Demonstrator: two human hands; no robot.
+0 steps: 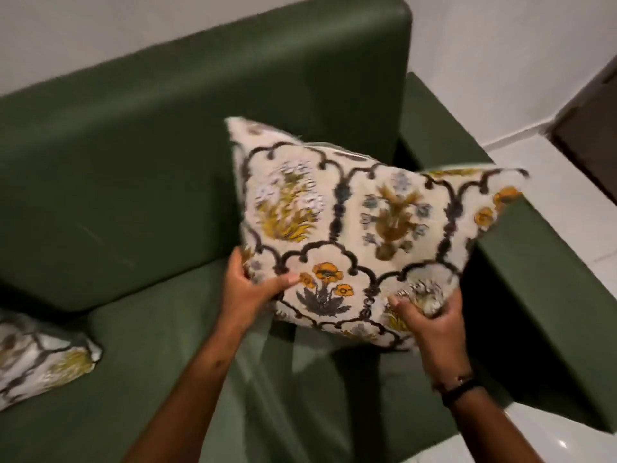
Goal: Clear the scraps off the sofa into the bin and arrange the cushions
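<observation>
Matt green upholstery on the sofa (140, 182), smooth and slightly sheened like faux leather on the backrest, softer and cloth-like on the seat. Woven cloth on the floral cushion (360, 228) at centre frame, off-white, matt, printed in ochre, orange and dark brown. Same printed cloth on the second cushion (40, 359), lower left. Glossy white tile on the floor (547, 208) at right, with light glints. Dark, matt wristband (462, 389), lower right.
</observation>
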